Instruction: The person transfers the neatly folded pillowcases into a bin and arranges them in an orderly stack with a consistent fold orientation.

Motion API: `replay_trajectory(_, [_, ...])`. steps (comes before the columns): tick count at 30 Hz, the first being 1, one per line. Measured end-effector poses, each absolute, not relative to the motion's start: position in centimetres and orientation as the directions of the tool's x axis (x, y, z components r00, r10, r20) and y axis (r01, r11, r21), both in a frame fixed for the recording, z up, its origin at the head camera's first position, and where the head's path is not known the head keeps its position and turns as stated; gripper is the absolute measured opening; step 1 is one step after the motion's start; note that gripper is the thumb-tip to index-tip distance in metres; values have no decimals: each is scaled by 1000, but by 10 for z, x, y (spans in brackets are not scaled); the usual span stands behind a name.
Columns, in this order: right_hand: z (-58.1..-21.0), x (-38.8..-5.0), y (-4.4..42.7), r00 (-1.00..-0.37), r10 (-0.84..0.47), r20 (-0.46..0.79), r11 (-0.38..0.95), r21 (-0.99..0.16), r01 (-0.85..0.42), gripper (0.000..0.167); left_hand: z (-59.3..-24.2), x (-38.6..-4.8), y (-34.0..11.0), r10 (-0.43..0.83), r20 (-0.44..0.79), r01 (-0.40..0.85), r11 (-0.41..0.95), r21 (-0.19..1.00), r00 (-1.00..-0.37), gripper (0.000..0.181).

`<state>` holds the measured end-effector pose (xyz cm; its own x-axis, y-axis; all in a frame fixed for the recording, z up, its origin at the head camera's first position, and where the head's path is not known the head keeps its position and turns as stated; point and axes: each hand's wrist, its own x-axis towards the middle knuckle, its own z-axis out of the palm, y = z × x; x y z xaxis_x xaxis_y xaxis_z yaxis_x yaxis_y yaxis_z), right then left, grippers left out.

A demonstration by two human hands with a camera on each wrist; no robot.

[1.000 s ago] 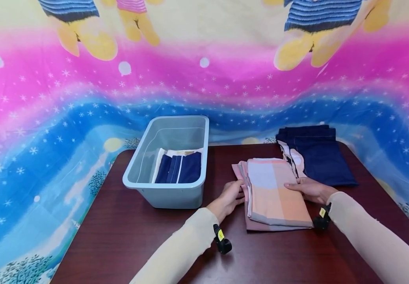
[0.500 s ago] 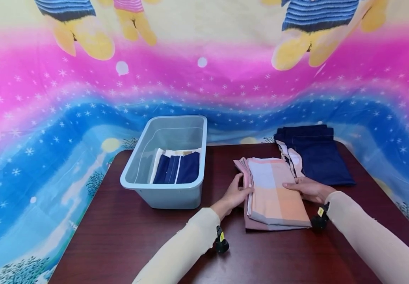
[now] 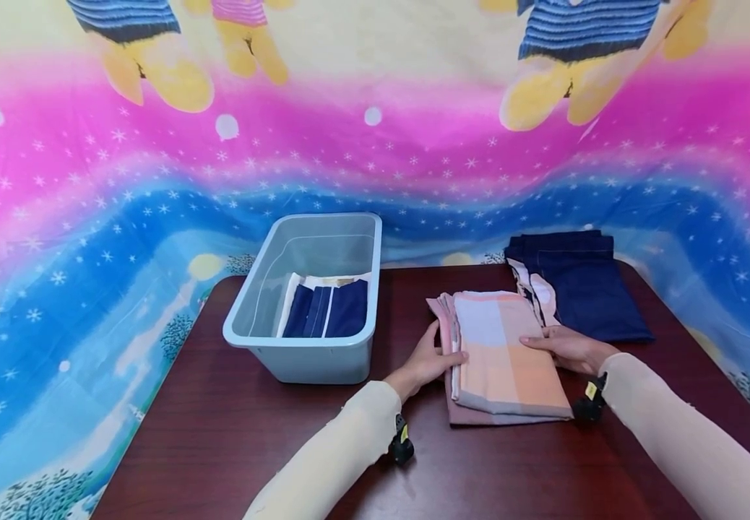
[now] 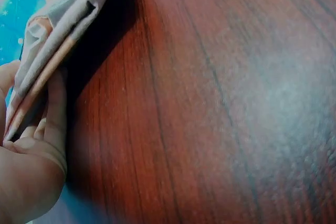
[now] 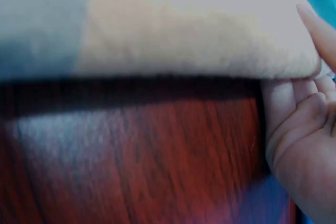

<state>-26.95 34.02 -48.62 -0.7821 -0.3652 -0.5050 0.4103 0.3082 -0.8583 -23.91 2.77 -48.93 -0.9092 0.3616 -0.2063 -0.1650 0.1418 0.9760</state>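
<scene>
A grey-blue bin (image 3: 320,363) and folded navy cloth (image 3: 599,300) sit before a snowflake-patterned backdrop (image 3: 414,162).

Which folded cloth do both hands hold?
Only the peach checked cloth, pinched by left hand and right hand; neither holds the rear navy cloth or the navy bundle in the bin.

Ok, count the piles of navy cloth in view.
2: one pile sits inside the grey-blue bin; the other pile lies at the table's far right corner, beyond the checked cloth. Folds may hide further pieces in either.
</scene>
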Motion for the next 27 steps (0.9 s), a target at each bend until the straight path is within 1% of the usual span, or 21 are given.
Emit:
replay_trajectory(4, [-490,-268,345,-785,-370,-497,319,-861,395,39,-491,-240,28,364,-220,-176,151,973,-905,90])
replay_trajectory(8, [-490,-265,344,-795,-365,-484,319,-868,381,62,-492,-241,28,369,-228,-183,153,971,-901,92])
replay_trajectory(11, [-489,-264,342,-806,-363,-468,344,-871,350,82,-493,-242,27,368,-231,-183,161,970,-901,93])
replay_trajectory(15, [-487,-262,341,-812,-356,-463,373,-867,331,96,-492,-242,26,373,-238,-192,156,969,-897,94])
replay_trajectory(19, [-487,-261,341,-808,-360,-466,372,-866,334,104,-493,-242,26,382,-239,-202,136,970,-893,96])
replay_trajectory(27, [-489,-263,342,-810,-360,-462,352,-872,340,106,-493,-241,26,368,-223,-187,131,974,-903,99])
